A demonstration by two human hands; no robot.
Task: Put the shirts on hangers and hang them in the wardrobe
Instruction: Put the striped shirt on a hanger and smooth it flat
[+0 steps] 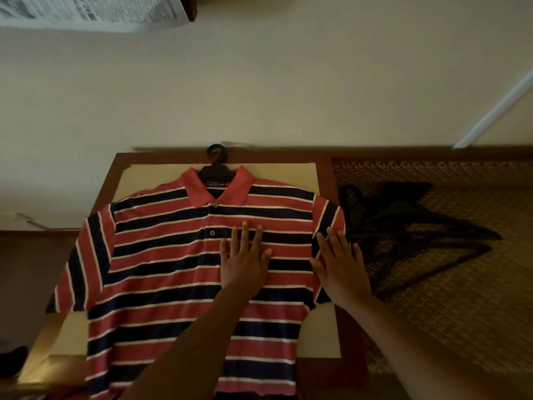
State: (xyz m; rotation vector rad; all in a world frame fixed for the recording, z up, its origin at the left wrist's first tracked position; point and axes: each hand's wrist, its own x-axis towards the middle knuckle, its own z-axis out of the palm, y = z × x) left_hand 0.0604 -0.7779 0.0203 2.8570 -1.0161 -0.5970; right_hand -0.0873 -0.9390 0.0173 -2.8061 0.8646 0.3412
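Head view shows, nearest the camera, two bare forearms reaching forward over a shirt (178,272) laid flat, front up, on a pale sheet (314,336) that covers a brown table (326,174). It is a polo with broad red and navy bands split by thin white lines, a red collar, and two dark buttons on the placket; its hem runs off the near table edge and both short sleeves are spread out to the sides. The left hand (245,261) lies palm down on the chest of the shirt, just right of the placket, fingers straight and slightly fanned, gripping nothing. The right hand (340,269) rests flat and open on the shirt's right-side sleeve and its edge, fingers spread, also closed on nothing. Farther on, a black hanger (217,166) sits inside the neck, its hook poking out past the collar toward the wall (259,82). To the right, on a woven mat (461,298), a pile of spare hangers (409,226) lies close beside the sleeve
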